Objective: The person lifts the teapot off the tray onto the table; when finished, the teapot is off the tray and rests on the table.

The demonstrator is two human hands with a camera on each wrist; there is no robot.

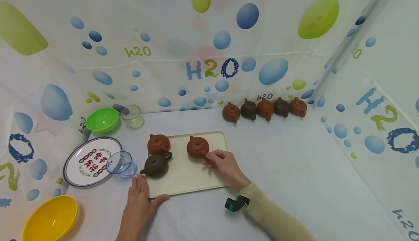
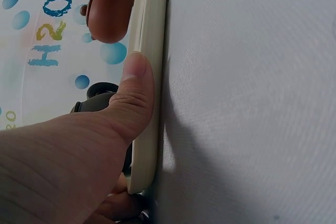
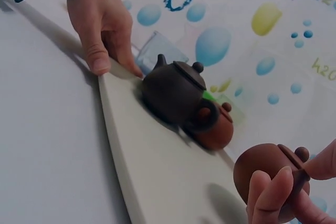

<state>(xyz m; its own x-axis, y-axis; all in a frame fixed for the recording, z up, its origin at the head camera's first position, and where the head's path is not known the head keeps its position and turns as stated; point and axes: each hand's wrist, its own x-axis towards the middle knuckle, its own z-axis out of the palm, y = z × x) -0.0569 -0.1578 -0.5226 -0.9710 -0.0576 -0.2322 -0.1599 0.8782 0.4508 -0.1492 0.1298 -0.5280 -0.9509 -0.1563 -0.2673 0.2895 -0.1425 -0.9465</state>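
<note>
Held teapot (image 1: 198,147) everywhere, teapot row (image 1: 265,109) head-view-only

head: above, facing forward-down, wide | left wrist, right wrist: close, tilted, sharing tray (image 1: 190,177)

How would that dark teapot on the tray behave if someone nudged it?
The dark teapot would probably slide rather than roll, since its spout and handle jut from the round body. Its lid shows a seam, so it might slip off if tipped. A push could also knock the reddish-brown teapot close beside it.
</note>
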